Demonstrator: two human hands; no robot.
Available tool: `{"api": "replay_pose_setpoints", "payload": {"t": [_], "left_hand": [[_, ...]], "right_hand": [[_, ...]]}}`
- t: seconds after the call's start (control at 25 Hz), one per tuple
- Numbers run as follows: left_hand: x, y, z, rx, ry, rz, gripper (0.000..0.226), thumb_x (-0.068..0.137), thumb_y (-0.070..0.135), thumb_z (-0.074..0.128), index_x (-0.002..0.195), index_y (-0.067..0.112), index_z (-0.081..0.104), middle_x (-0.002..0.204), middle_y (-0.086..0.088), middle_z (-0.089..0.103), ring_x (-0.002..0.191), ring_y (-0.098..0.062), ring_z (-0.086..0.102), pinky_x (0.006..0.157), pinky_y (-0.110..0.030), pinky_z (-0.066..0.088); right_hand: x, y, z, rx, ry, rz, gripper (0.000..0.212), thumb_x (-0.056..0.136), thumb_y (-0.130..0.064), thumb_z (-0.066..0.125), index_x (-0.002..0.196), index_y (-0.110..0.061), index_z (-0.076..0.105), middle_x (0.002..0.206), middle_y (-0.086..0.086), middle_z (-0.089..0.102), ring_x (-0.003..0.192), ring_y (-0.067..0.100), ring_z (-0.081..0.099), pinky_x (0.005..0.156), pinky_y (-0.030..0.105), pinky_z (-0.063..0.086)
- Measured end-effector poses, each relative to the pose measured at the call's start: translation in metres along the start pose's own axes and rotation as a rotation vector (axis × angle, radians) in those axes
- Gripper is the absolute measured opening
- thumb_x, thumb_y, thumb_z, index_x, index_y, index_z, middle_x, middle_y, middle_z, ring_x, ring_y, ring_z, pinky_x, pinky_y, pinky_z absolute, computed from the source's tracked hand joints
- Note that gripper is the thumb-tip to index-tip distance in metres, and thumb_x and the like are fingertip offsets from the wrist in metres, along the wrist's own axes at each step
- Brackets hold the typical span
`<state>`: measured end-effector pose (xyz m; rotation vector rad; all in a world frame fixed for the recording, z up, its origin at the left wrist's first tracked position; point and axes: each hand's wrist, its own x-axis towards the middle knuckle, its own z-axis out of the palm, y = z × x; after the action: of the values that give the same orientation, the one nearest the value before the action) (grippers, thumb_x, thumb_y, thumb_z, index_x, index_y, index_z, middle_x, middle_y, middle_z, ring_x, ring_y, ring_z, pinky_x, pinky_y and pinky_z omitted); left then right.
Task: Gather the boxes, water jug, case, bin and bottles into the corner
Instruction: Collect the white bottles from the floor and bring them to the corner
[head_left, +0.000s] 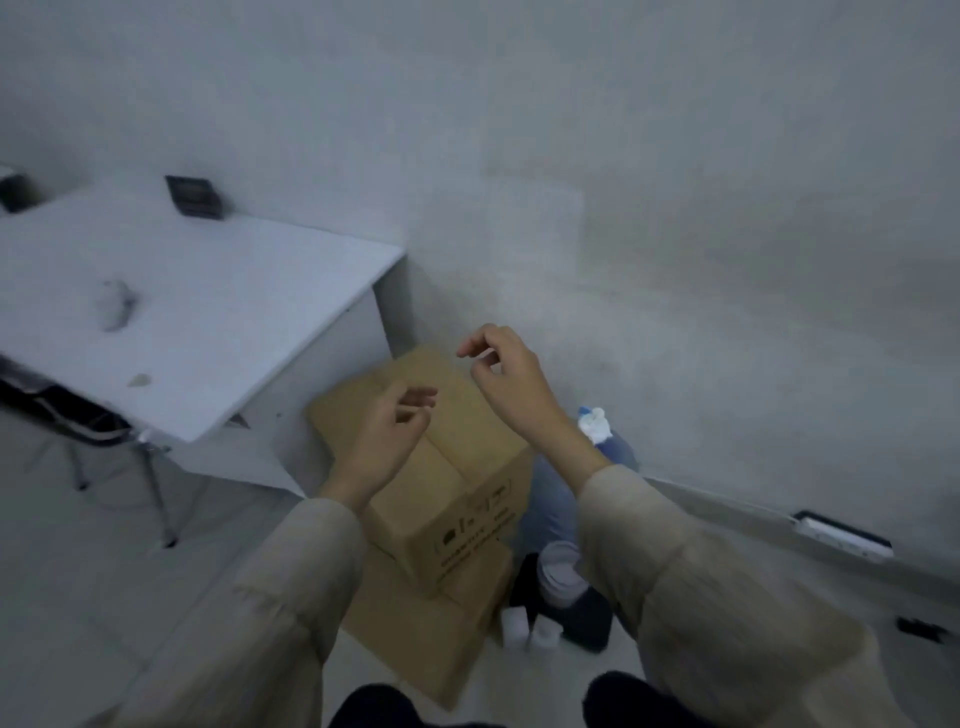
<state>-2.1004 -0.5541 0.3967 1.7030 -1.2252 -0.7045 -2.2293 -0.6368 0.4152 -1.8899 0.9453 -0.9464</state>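
White-walled corner, stacked boxes; left hand, right hand above, each grip loose, empty.

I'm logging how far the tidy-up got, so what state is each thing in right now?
Top box: flaps closed, stacked on lower box.
Water jug: upright, capped, beside boxes.
Dark bin: upright, light liner.
Left hand: loosely curled, empty.
Right hand: loosely curled, empty.

**Markings: none legible**

Upper box: dark print on the front face, comprising a small symbol, a framed mark and several lines of characters. All are blurred; no word, brand or number can be read. No other lettering found.
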Motion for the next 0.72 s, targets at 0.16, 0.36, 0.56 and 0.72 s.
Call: {"api": "replay_pose_setpoints", "payload": {"t": [0.16, 0.36, 0.56, 0.72], "left_hand": [[-0.034, 0.01, -0.086, 0.095, 0.211, -0.001, 0.02, 0.091, 0.009, 0.05, 0.108, 0.011, 0.06, 0.103, -0.002, 0.061, 0.093, -0.015, 0.056, 0.066, -0.011, 0.041], [-0.095, -0.024, -0.197, 0.108, 0.498, -0.088, 0.019, 0.088, 0.008, 0.05, 0.102, 0.015, 0.061, 0.103, -0.002, 0.062, 0.094, -0.019, 0.058, 0.075, -0.024, 0.041], [-0.205, -0.083, -0.321, 0.16, 0.682, -0.256, 0.021, 0.087, 0.006, 0.051, 0.104, 0.01, 0.062, 0.104, -0.005, 0.059, 0.098, -0.022, 0.054, 0.08, -0.024, 0.037], [-0.321, -0.134, -0.417, 0.233, 0.845, -0.41, 0.024, 0.088, 0.009, 0.05, 0.109, 0.01, 0.061, 0.117, -0.01, 0.059, 0.103, -0.024, 0.052, 0.087, -0.027, 0.037]], "right_hand": [[0.004, -0.067, 0.042, -0.001, -0.181, -0.138, 0.026, 0.078, 0.009, 0.044, 0.088, -0.005, 0.063, 0.097, 0.013, 0.056, 0.082, 0.015, 0.05, 0.069, 0.004, 0.037], [-0.019, -0.137, 0.132, 0.009, -0.381, -0.197, 0.03, 0.082, 0.005, 0.04, 0.083, -0.018, 0.059, 0.101, 0.007, 0.056, 0.077, 0.011, 0.049, 0.067, 0.011, 0.038], [-0.078, -0.211, 0.275, 0.103, -0.522, -0.23, 0.029, 0.081, 0.006, 0.04, 0.084, -0.015, 0.061, 0.102, 0.011, 0.06, 0.076, 0.009, 0.05, 0.065, 0.005, 0.038], [-0.148, -0.266, 0.399, 0.127, -0.705, -0.242, 0.027, 0.079, 0.008, 0.043, 0.085, -0.007, 0.065, 0.09, 0.008, 0.055, 0.064, 0.004, 0.044, 0.055, 0.004, 0.034]]}}
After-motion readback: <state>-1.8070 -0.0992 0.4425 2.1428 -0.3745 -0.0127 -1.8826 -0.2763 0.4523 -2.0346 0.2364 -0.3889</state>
